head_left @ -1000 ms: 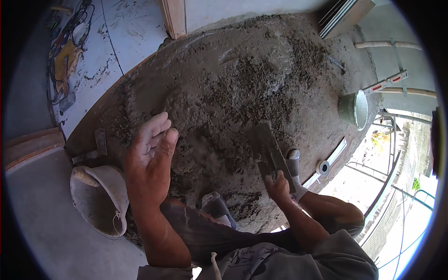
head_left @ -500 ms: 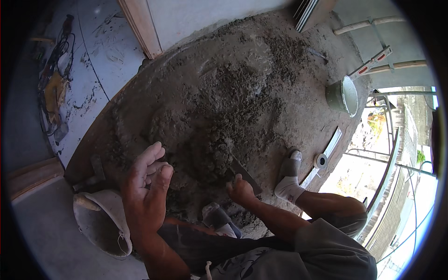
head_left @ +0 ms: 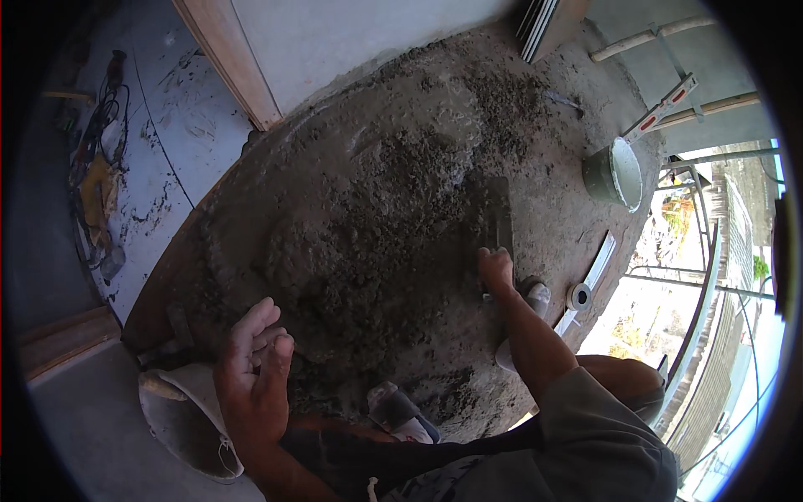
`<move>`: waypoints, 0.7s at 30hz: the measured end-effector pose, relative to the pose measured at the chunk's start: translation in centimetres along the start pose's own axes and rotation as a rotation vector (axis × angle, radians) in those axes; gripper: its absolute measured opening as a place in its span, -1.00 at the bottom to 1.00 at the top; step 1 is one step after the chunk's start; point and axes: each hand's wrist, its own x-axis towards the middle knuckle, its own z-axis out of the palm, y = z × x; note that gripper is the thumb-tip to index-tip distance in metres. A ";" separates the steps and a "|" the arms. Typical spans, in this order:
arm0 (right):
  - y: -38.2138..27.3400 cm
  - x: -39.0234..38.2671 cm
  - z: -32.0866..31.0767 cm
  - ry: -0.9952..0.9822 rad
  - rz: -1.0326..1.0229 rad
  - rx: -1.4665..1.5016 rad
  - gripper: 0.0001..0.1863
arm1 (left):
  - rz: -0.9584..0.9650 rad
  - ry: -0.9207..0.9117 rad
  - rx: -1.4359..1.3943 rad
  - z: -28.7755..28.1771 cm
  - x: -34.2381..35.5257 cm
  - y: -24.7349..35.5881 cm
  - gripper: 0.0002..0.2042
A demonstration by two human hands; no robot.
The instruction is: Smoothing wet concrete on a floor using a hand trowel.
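Note:
My right hand [head_left: 497,269] is closed round the handle of a flat, rectangular plastering trowel [head_left: 500,209]. Its blade lies on a broad spread of wet, lumpy grey mortar [head_left: 376,209] that covers the floor. The handle is mostly covered by my fingers. My left hand [head_left: 255,368] is raised at the lower left with nothing in it, fingers loosely bent and thumb apart. Beside its wrist, a pale, mortar-stained bucket [head_left: 171,418] rests tilted.
My feet in sandals [head_left: 393,407] are on the mortar. To the right lie a metal straightedge [head_left: 599,261] and a tape roll [head_left: 578,296]. Beyond stand a pale green bucket [head_left: 600,174] and a spirit level [head_left: 661,109]. A corded tool [head_left: 104,134] lies far left; railings [head_left: 698,284] edge the right side.
My right hand has carried the trowel forward and to the right across the mortar, and its blade has turned. My left hand has dropped slightly lower, still empty.

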 end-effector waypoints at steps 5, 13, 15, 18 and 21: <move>-2.8 -10.6 2.6 -0.456 -0.328 -0.327 -0.48 | -0.027 0.053 0.013 1.0 1.3 -0.5 -0.56; -6.2 3.1 -7.4 -0.111 -0.470 -0.403 -0.56 | -0.059 0.085 0.057 4.3 2.8 2.7 -0.56; -7.5 10.4 -7.9 0.076 -0.414 -0.323 -0.54 | -0.090 0.139 0.118 4.3 2.1 3.3 -0.55; -10.3 20.6 -8.6 0.221 -0.325 -0.346 -0.52 | -0.148 0.245 0.189 4.8 0.4 3.4 -0.52; -17.5 24.5 -7.0 0.130 -0.435 -0.351 -0.52 | -0.298 0.365 0.389 3.0 -3.9 4.6 -0.47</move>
